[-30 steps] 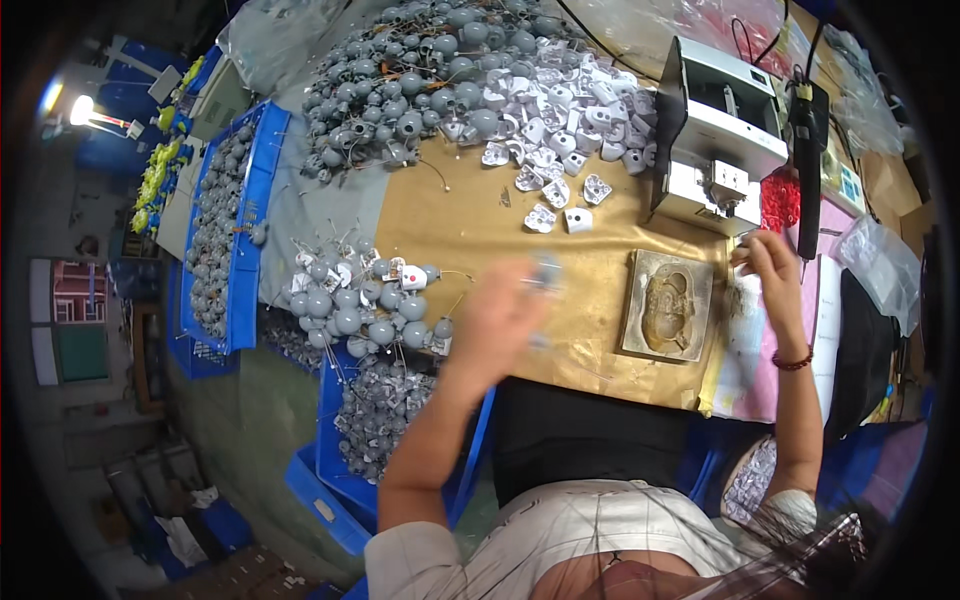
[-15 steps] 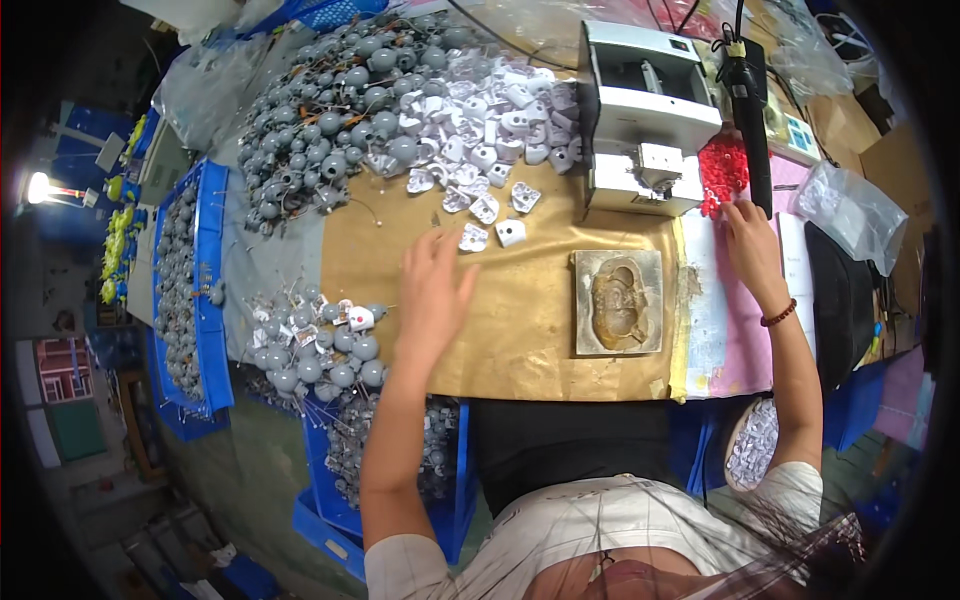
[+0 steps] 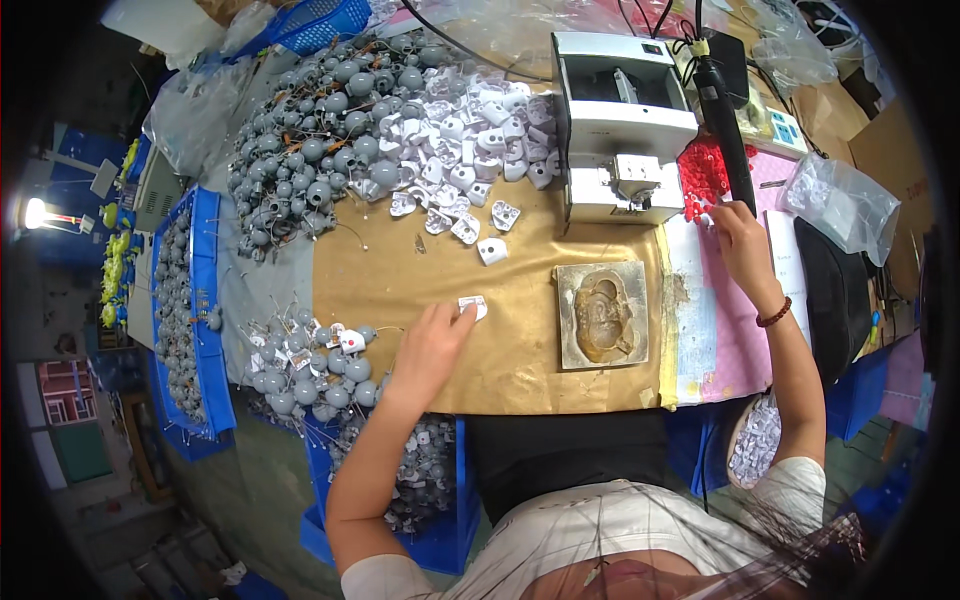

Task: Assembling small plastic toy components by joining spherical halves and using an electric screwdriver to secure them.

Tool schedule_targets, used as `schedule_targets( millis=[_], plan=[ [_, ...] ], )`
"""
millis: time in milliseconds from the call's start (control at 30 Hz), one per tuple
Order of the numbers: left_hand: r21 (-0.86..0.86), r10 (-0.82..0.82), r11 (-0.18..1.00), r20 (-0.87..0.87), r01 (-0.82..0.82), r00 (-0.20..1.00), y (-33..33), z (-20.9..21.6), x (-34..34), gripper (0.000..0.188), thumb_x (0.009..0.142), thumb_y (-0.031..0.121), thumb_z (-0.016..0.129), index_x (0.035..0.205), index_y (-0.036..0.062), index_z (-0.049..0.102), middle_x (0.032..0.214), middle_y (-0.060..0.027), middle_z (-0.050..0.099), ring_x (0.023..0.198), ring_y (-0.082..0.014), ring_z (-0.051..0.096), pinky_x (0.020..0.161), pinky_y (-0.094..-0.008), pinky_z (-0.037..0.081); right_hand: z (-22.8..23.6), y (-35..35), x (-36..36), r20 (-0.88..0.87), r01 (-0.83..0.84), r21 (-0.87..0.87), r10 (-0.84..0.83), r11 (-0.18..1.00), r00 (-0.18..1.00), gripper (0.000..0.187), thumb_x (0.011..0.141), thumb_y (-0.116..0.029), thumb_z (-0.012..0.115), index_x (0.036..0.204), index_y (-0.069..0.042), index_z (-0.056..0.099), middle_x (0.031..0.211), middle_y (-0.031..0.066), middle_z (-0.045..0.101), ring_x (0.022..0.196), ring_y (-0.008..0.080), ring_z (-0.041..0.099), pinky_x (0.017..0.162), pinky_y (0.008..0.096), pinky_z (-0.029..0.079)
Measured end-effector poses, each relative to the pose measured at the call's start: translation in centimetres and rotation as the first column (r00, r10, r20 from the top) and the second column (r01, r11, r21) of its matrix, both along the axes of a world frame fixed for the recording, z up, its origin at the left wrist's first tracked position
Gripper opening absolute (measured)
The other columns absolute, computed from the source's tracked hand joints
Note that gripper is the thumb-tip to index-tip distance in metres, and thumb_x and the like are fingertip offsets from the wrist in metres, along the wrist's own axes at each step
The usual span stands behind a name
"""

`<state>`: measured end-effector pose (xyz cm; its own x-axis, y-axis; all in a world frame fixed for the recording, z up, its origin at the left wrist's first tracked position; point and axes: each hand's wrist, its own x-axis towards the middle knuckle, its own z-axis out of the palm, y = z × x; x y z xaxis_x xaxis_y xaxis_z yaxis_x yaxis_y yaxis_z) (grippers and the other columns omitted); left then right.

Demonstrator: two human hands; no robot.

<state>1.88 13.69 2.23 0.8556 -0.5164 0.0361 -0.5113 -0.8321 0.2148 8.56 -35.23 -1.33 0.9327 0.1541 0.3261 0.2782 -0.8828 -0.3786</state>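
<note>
My left hand is closed on a small white plastic housing, pinched between thumb and fingers over the tan work mat. My right hand has its fingers drawn together in a pinch at the near edge of a pile of small red parts. Whatever lies between those fingertips is too small to make out. A single white housing lies on the mat, a little apart from the heap of white housings. Between my hands rests a square metal mould block with a rounded hollow.
A white box-shaped machine stands at the back, beside a black rod-like tool. Grey balls with wires are heaped at the back left. More grey balls with white parts lie at the near left. A blue crate stands beyond the table's left edge.
My left hand has picked up a white housing and drawn it back towards me. My right hand stays by the red parts, its fingers now pinched. The view has shifted slightly.
</note>
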Motion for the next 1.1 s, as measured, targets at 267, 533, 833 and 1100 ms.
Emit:
schedule_targets(
  millis=[267,533,833,1100],
  plan=[
    [-0.399,-0.01,0.916,-0.123,-0.04,0.992,-3.4,0.1,2.1,0.025,0.076,0.011,0.081,0.095,0.0032,0.067,0.11,-0.0115,0.064,0.095,-0.0293,0.066,0.077,-0.0394,0.055,3.7,2.0,-1.9,-0.33,0.093,0.772,0.271,0.629,0.904,0.018,0.09,0.006,0.066,0.108,0.002,0.069,0.104,0.0049,0.066,0.089,0.0114,0.066,0.077,0.0253,0.056],
    [-0.57,-0.094,0.82,-0.027,0.062,0.995,-14.5,-0.2,0.2,0.026,0.075,0.006,0.081,0.097,0.0048,0.068,0.116,-0.0123,0.061,0.112,-0.0336,0.053,0.096,-0.0428,0.046,6.3,10.3,-3.8,-0.083,-0.375,0.539,0.491,0.754,0.867,0.013,0.083,0.004,0.069,0.095,-0.002,0.069,0.095,0.007,0.065,0.086,0.017,0.063,0.075,0.0283,0.05],
    [-0.629,0.047,0.757,-0.216,-0.176,0.975,-10.7,-0.1,4.3,0.048,0.077,0.012,0.078,0.118,0.0056,0.055,0.128,-0.0172,0.046,0.123,-0.0406,0.042,0.106,-0.0503,0.033,2.3,13.1,-4.3,0.185,-0.64,0.011,0.628,0.768,0.756,0.029,0.073,-0.013,0.08,0.097,-0.007,0.066,0.1,0.0053,0.064,0.096,0.0252,0.061,0.08,0.036,0.049],
    [-0.058,0.423,0.896,0.415,-0.44,0.806,2.3,-0.8,15.8,0.046,0.077,-0.004,0.064,0.12,0.0128,0.062,0.12,-0.0154,0.055,0.117,-0.0379,0.05,0.095,-0.0456,0.046,1.9,14.1,-5.9,0.148,-0.57,-0.012,0.565,0.822,0.812,0.032,0.073,-0.011,0.079,0.102,-0.008,0.068,0.107,0.0057,0.064,0.104,0.0274,0.059,0.082,0.0392,0.048]
  ],
)
